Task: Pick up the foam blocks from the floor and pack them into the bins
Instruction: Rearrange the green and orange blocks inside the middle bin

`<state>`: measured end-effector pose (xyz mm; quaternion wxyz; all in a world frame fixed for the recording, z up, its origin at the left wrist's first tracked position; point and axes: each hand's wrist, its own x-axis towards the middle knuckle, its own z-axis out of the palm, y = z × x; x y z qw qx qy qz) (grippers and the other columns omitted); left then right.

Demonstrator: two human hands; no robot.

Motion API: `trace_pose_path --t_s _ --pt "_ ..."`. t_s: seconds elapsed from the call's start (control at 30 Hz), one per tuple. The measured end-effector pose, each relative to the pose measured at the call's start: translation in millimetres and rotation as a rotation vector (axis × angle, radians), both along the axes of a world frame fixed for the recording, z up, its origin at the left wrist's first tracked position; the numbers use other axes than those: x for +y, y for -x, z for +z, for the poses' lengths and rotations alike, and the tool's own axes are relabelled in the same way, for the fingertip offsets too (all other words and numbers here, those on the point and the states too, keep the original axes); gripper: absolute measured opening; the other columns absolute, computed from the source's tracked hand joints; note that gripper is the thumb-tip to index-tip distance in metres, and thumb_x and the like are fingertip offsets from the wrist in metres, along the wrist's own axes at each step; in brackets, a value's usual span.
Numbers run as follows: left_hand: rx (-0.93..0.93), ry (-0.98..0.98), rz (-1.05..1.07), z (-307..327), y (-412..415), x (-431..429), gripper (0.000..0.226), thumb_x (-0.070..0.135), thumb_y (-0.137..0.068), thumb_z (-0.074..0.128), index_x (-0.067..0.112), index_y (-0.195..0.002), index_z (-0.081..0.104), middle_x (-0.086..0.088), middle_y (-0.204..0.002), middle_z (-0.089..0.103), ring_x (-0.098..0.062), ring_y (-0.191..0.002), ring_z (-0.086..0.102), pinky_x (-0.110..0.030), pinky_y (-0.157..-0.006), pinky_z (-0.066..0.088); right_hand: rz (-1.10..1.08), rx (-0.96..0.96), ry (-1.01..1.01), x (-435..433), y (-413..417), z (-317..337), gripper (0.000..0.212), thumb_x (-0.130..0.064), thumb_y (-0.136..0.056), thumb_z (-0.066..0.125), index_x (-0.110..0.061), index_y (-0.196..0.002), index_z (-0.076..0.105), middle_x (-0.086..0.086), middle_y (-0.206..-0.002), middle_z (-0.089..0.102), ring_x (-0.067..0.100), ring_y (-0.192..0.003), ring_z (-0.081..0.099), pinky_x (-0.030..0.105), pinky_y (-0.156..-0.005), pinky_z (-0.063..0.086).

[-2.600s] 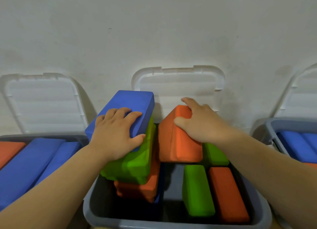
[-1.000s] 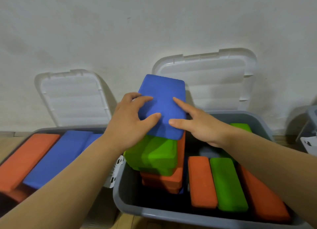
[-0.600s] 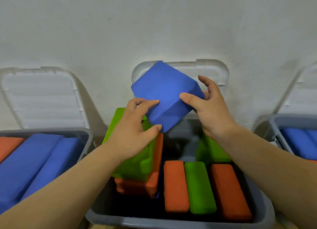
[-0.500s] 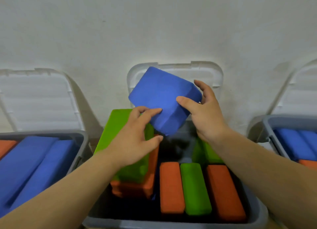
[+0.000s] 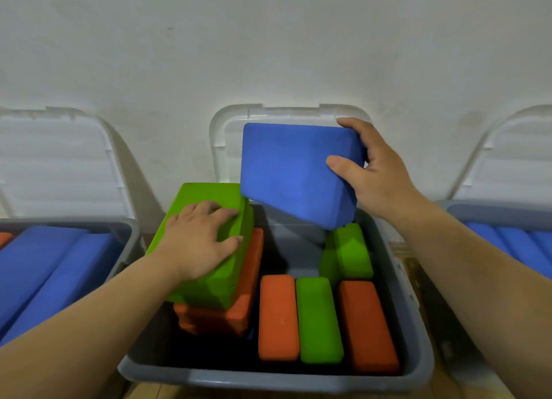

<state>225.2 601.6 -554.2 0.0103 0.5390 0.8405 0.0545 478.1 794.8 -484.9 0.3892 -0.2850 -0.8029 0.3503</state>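
A person's right hand (image 5: 376,174) grasps a blue foam block (image 5: 294,174) by its right end. The thumb lies across the block's near face, and the other fingers curl round the far top corner behind it. The block is in the air, tilted, over the back of the middle grey bin (image 5: 268,380) and in front of that bin's raised white lid (image 5: 231,129). Its lowest corner points down just above a green block (image 5: 348,252) standing at the bin's back right. The right forearm reaches in from the lower right, wrist bent slightly inward.

The left hand (image 5: 200,243) lies palm down on a second green foam block (image 5: 203,194) at the bin's left side. Its fingers are spread and nearly straight across the top, with the thumb against the block's right face; it presses rather than clenches. This block sits slanted on an orange block (image 5: 239,306). I cannot tell whether its far corner touches the blue block.

Along the bin's floor, three blocks lie side by side: an orange one (image 5: 277,318), a green one (image 5: 318,321) and another orange one (image 5: 367,327).

A left bin (image 5: 131,231) and a right bin (image 5: 493,210), both open, hold blue blocks.
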Motion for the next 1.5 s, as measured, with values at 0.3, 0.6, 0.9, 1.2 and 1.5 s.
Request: trace_pose_path --t_s 0.3,0.6,0.9,1.2,1.5 --pt "0.014 0.013 -0.013 0.7 2.3 -1.8 0.092 0.086 -0.069 0.017 0.049 -0.148 0.042 0.005 -0.150 0.044 -0.026 -0.140 0.039 -0.046 -0.116 0.033 0.105 -0.515 0.048 21.0 -19.1 -22.3 0.066 -0.047 -0.095 0.067 -0.056 -0.152 0.034 -0.025 -0.155 0.039 0.001 -0.140 0.040 0.016 -0.110 0.029" --pt "0.007 0.007 -0.030 -0.6 -0.3 -5.3 0.092 0.085 -0.072 0.016 0.046 -0.151 0.040 0.001 -0.151 0.043 -0.029 -0.140 0.038 -0.047 -0.117 0.033 -0.094 -0.670 0.132 7.4 19.7 -54.9 0.074 -0.057 -0.098 0.046 -0.048 -0.161 0.007 0.006 -0.166 0.022 0.032 -0.144 0.039 0.040 -0.112 0.036" --pt "0.016 0.022 -0.042 -0.9 -1.0 -4.0 0.091 0.084 -0.073 0.014 0.045 -0.153 0.037 0.002 -0.153 0.041 -0.027 -0.142 0.035 -0.048 -0.117 0.031 -0.171 -0.568 -0.004 1.2 34.9 -48.3 0.054 -0.053 -0.093 0.057 -0.032 -0.142 0.046 0.005 -0.144 0.046 0.027 -0.115 0.056 0.032 -0.089 0.041" --pt "0.006 0.016 -0.043 -1.3 0.4 -4.4 0.090 0.084 -0.074 0.016 0.045 -0.152 0.037 0.002 -0.153 0.041 -0.027 -0.142 0.034 -0.048 -0.117 0.032 -0.182 -0.781 -0.066 6.6 49.9 -57.5 0.060 -0.052 -0.099 0.054 -0.025 -0.152 0.045 0.010 -0.145 0.051 0.034 -0.129 0.051 0.038 -0.097 0.041" --pt "-0.010 0.018 -0.027 -1.2 -0.4 -5.0 0.088 0.082 -0.075 0.018 0.045 -0.153 0.037 0.002 -0.154 0.039 -0.026 -0.143 0.032 -0.049 -0.118 0.029 -0.184 -1.131 -0.194 18.5 58.7 -176.6 0.068 -0.062 -0.096 0.021 -0.028 -0.151 0.044 0.015 -0.146 0.048 0.042 -0.134 0.042 0.047 -0.110 0.037"
